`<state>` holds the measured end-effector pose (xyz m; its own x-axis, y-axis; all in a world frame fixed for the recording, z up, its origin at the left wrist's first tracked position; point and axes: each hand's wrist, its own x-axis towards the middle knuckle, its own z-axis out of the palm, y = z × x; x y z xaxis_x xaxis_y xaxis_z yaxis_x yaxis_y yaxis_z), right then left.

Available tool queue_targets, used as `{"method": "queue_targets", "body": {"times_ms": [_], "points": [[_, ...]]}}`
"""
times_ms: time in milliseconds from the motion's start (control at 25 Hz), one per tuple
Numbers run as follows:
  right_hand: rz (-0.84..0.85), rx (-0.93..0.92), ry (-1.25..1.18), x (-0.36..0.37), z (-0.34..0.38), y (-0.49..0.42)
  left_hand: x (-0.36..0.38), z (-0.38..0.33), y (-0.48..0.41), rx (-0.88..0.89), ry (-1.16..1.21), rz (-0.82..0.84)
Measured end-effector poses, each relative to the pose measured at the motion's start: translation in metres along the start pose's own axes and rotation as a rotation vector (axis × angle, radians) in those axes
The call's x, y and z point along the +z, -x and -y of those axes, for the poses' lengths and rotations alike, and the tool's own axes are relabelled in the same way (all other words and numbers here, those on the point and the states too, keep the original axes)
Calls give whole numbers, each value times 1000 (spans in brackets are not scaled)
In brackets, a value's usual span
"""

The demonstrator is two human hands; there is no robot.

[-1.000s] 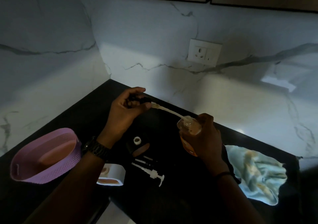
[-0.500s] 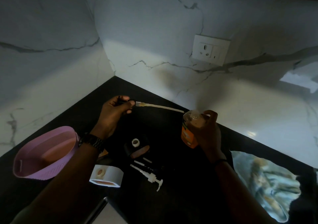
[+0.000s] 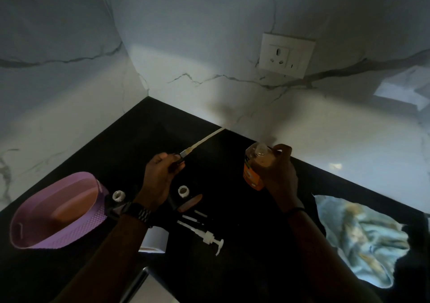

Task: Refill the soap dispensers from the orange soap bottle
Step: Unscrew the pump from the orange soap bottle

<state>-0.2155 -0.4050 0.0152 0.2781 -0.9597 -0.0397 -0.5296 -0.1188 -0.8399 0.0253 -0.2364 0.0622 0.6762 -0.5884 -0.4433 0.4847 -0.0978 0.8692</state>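
- One pink basket (image 3: pixel 74 233) sits far left on the counter (image 3: pixel 244 267), just beside the left dispenser (image 3: pixel 118 196), whose white neck is open.
- My left hand (image 3: pixel 160 177) pinches the black head of the pump (image 3: pixel 180 159), fingers curled round it. Its tube (image 3: pixel 204 139) points up and to the right, toward the wall and clear of the bottle. The tube looks coated in soap, so it may drip on the counter or smear the wall if I swing it.
- Just below that hand stands the mid dispenser (image 3: pixel 183 191), its neck open too. The neck is narrow, so a fast pour could miss it and run down the dark body. My left forearm passes close beside it and could knock it over.
- A white pump (image 3: pixel 209 237) lies loose nearer me. Spilled soap would foul it.
- My right hand (image 3: pixel 281 174) wraps the bottle (image 3: pixel 252 174), fingertips high by its open mouth. The bottle is roughly upright, to the right of both dispensers. I cannot tell whether it rests on the counter. Slick fingers could let it slip as I tilt it.
- A cloth (image 3: pixel 358 239) lies far right, near enough for spills.
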Motion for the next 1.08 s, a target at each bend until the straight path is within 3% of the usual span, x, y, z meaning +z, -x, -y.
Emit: {"method": "queue_targets", "body": {"times_ms": [280,560,680,800,1080], "points": [[-11,-14,18,4,0,15,-24,6,18,58,-59,-7],[-10,30,10,5,5,13,-29,-23,-26,-94,-27,-43],[-12,8,32,4,4,14,-12,-20,-46,-163,-266,71],[-22,9,39,5,4,13,14,-15,-62,-180,-599,288],[-26,36,37,7,2,13,89,10,-93,113,-1384,707]]}}
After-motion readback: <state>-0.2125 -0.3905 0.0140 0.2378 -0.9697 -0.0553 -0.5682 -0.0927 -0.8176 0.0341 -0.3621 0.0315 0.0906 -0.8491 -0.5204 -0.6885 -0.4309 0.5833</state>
